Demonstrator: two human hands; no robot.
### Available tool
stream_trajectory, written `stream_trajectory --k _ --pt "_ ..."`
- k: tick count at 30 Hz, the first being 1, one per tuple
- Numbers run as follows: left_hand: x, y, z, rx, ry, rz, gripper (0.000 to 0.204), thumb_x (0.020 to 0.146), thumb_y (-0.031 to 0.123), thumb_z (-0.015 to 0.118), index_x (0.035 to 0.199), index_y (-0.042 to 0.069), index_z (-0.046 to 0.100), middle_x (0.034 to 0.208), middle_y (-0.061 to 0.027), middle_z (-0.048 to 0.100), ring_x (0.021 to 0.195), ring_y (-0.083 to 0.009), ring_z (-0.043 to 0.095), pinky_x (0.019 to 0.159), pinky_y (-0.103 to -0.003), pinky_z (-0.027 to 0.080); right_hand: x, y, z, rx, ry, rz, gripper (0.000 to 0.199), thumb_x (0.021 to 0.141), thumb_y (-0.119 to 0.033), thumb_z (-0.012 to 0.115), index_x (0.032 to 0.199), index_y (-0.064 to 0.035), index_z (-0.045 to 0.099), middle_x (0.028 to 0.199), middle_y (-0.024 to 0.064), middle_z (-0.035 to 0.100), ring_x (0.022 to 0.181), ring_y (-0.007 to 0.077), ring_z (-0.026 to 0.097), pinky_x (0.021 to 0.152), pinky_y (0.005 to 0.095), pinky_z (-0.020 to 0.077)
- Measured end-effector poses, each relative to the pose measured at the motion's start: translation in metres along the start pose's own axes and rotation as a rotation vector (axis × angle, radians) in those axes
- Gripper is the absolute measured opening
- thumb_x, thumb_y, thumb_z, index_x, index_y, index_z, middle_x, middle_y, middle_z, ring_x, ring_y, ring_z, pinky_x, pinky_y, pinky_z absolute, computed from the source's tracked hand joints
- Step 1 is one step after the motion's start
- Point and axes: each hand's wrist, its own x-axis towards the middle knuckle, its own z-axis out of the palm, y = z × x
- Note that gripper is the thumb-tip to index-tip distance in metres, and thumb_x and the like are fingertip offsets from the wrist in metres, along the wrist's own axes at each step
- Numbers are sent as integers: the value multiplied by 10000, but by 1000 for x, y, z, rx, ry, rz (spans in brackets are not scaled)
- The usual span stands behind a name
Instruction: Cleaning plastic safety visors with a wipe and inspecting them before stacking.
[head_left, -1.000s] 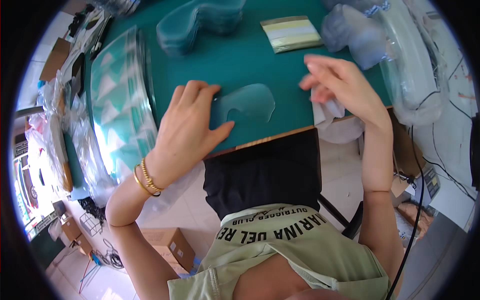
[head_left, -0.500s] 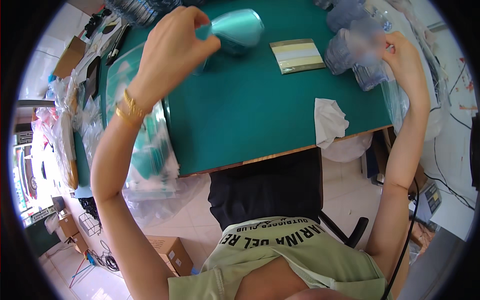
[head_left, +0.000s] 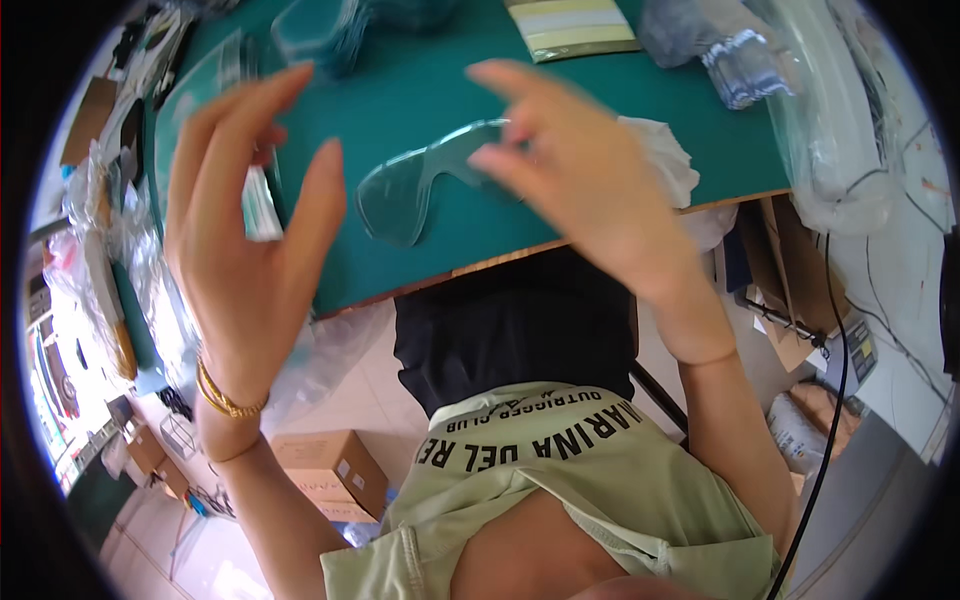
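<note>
A clear, one-piece eyewear lens [head_left: 396,195] with a deep nose notch is over the green table near its front edge. My right hand [head_left: 585,165] has its thumb and a curled finger at the lens's right half, index finger stretched apart. That half is partly hidden by the hand. To the left, my left hand [head_left: 240,205] is raised with fingers spread and nothing in it. A stack of similar clear lenses [head_left: 318,35] lies at the far left of the table, beyond both hands.
A flat yellow and white packet [head_left: 572,28] lies at the back. Behind my right hand is a crumpled white cloth [head_left: 662,160]. Clear stacked pieces [head_left: 742,70] and plastic bags [head_left: 845,130] fill the right side. Clear plastic sheets [head_left: 262,205] lie under my left hand.
My right hand has come from the pile at the right to the middle, with the lens at its fingers. My left hand has drawn back toward me from the lens stack, its fingers opened.
</note>
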Motion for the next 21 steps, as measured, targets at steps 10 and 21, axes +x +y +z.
stream_trajectory --k 10,21 --pt "-78 0 45 -4 -198 -289 632 760 134 820 1309 -22 549 1269 -169 474 1116 -356 473 953 -409 445 -56 34 -43 -297 126 327 210 916 -46 669 1122 -51 706 1101 72 646 974 160 619 801 249 489" --pt "-93 -5 47 -152 -120 -379 656 660 83 859 1258 -7 602 1246 -125 500 1075 -320 498 932 -400 451 17 -17 60 -83 -310 -553 191 763 -10 718 942 -42 659 937 74 616 871 243 633 714 326 523"
